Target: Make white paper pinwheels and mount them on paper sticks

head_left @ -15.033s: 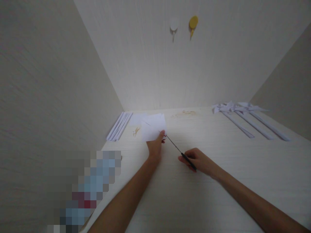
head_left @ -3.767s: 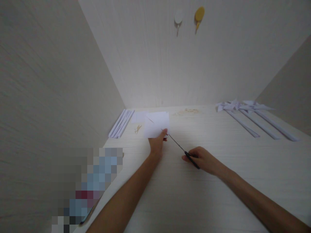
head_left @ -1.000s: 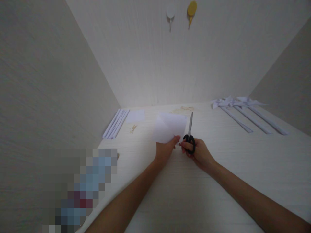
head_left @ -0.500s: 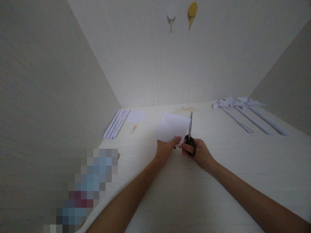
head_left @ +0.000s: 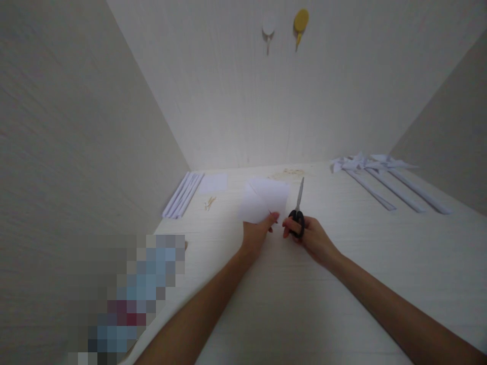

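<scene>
A white sheet of paper [head_left: 262, 195] with a diagonal line across it is pinched at its near right corner by my left hand [head_left: 258, 230]. Just to its right, my right hand [head_left: 304, 230] grips black-handled scissors [head_left: 299, 203] by the loops. Their blades point away from me and look closed, apart from the paper's right edge. A short dark line shows on the paper near my left thumb.
Rolled white paper sticks [head_left: 183, 195] lie at the left, beside a white paper square [head_left: 213, 183] and several small cotton swabs [head_left: 210, 203]. Paper pinwheels [head_left: 359, 163] on sticks lie at the right. Hooks, one yellow [head_left: 301, 21], hang on the wall.
The paper and my left hand have shifted slightly left. The scissors have come away from the paper's right edge, leaving a gap between them.
</scene>
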A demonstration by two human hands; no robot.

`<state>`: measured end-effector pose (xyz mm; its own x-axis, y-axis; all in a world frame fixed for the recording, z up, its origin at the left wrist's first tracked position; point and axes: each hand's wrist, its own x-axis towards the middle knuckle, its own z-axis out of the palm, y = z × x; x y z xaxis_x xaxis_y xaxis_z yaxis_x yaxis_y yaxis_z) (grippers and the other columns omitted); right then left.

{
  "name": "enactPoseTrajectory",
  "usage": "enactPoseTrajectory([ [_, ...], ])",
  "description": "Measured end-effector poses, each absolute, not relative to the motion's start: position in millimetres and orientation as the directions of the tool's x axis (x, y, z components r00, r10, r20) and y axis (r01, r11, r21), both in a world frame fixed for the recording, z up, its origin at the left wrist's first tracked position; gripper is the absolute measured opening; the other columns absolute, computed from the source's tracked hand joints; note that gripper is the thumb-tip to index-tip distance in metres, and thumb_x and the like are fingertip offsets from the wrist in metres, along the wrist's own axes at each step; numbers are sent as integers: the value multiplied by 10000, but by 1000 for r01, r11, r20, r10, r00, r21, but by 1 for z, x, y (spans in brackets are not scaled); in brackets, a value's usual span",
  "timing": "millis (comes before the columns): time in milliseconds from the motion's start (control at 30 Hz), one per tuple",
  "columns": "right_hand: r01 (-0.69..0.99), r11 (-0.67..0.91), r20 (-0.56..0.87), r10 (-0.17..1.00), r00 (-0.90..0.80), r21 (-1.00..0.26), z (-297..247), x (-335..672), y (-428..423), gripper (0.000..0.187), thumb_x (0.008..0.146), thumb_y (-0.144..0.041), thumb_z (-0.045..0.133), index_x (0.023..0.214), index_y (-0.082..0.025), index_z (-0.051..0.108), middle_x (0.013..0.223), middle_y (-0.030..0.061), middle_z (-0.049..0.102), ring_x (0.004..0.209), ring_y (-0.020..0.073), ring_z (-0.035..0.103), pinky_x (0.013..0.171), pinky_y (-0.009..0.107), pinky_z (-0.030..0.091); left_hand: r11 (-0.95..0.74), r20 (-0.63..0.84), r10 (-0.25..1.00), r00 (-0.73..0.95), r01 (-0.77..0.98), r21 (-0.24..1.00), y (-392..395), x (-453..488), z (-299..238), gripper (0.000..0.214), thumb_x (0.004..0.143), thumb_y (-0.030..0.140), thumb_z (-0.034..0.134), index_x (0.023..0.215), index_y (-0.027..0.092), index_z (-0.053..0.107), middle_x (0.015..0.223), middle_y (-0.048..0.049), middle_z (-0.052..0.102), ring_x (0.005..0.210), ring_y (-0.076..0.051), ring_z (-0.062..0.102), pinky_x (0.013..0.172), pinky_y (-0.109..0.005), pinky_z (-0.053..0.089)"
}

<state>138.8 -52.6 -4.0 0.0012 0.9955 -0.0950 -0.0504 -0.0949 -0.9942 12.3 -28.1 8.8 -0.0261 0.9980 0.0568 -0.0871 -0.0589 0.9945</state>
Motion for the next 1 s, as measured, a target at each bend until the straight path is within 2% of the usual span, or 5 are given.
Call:
enactPoseTrajectory([
  [200,324,20,48,996,78,-946,-4,168,-41,180,650,-352,564,651,-174,541,525,-10,550,457,109,446,446,234,294,-27,22,997,-68,-70,997,-26,11,6,212,556,314,668,533,148,538,509,22,538,425,-71,441,430,-203,375],
  [367,435,-8,117,958,261,-901,-3,193,-34,170,614,-329,604,670,-183,536,520,-11,563,466,125,479,462,242,310,-15,14,1000,-17,-12,1000,-29,11,8,205,567,300,660,506,146,539,501,11,547,404,-72,438,420,-210,372],
  [533,-4,-72,-71,969,235,-997,-2,187,-33,239,547,-348,659,638,-146,570,511,-20,531,401,61,374,389,209,235,2,-2,1000,9,13,1000,-34,14,13,211,577,263,649,463,149,513,468,19,522,392,-70,436,419,-210,379],
  [667,-309,-44,-99,981,165,-950,-1,158,-41,260,473,-283,731,627,-161,560,516,-48,491,424,45,374,391,190,254,-12,11,998,56,18,1000,-36,17,14,199,580,253,652,484,146,515,467,26,514,376,-61,415,409,-203,381],
  [1000,-110,33,12,981,193,-993,-2,160,-46,334,578,-336,686,433,-166,438,386,-54,386,369,48,287,383,229,167,105,-58,959,277,-158,982,-27,10,6,248,494,279,721,680,149,623,691,-43,637,571,-123,560,523,-234,462],
])
